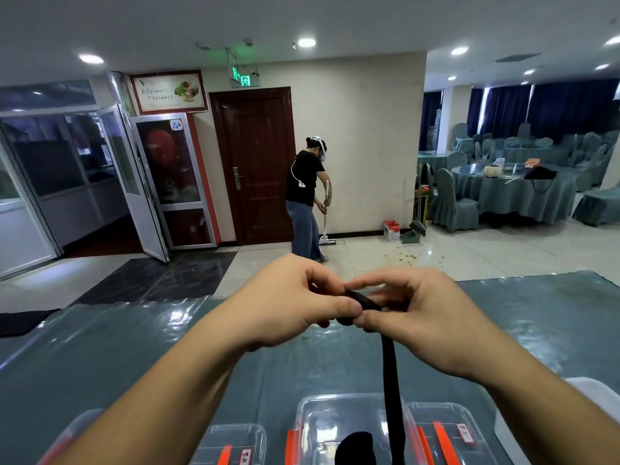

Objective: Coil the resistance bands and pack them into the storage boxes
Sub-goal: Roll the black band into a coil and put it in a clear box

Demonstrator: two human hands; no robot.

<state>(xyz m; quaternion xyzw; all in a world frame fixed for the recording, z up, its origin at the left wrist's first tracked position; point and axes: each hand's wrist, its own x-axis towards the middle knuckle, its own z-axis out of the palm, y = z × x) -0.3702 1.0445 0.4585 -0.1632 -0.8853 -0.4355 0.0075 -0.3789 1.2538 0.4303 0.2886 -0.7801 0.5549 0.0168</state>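
Resistance band, black and flat, is pinched at its coiled top end between my left hand and right hand above the worktop, its free length hanging straight down toward me into the open storage box.

Black resistance band: flat strap, upper end wound into a small tight coil, pinched between left hand and right hand above the bench. Free length hangs straight down toward 6 o'clock, crossing the middle box.

Storage boxes, clear plastic with orange latches, in a row along the near bench edge:
- Left box, at 7 o'clock of the coil: labelled lid on.
- Middle box: holds a dark item (identity unclear).
- Right box, at 5 o'clock: labelled lid.
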